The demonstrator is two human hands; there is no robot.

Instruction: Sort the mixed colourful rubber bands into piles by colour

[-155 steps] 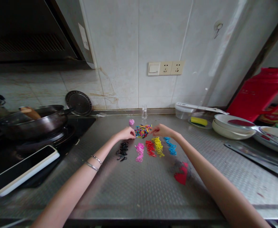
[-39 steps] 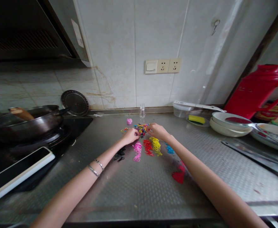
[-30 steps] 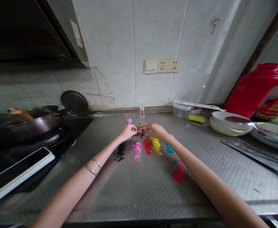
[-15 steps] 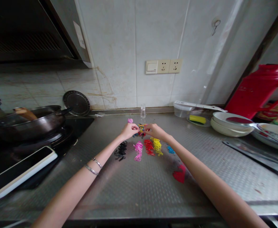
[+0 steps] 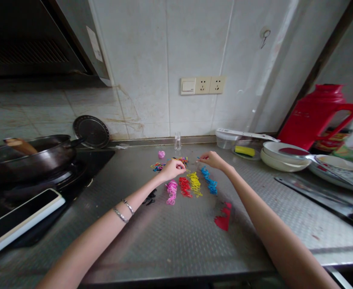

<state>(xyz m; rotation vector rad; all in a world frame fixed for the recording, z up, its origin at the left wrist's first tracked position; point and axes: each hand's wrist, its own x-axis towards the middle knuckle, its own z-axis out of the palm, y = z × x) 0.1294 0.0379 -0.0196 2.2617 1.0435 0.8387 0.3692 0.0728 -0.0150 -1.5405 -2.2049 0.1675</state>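
Observation:
My left hand [image 5: 172, 169] is closed in a pinch on a yellow elastic band [image 5: 188, 171], just above the tops of the red band pile [image 5: 184, 187] and yellow band pile [image 5: 195, 184]. Pinched in my right hand [image 5: 211, 159] is a small blue elastic band [image 5: 198, 157], above the blue band pile [image 5: 209, 180]. A pink band pile [image 5: 171, 192] lies left of the red one. My left forearm partly covers a black band pile [image 5: 150, 197]. Behind my left hand is a mixed heap of coloured bands [image 5: 157, 166], partly hidden. A pink ball-shaped bundle [image 5: 161, 154] sits behind it.
A small clear bottle [image 5: 178, 142] stands by the wall. A torn red piece [image 5: 223, 217] lies near my right forearm. At left are a pan [image 5: 49, 150] on the stove and a phone-like device [image 5: 19, 220]. Bowls [image 5: 281, 160], a knife [image 5: 315, 196] and a red flask [image 5: 313, 116] are at right.
My hands have moved apart: the right one rightward to the blue pile, the left one slightly right and nearer the yellow pile. A yellow band now shows in my left fingers.

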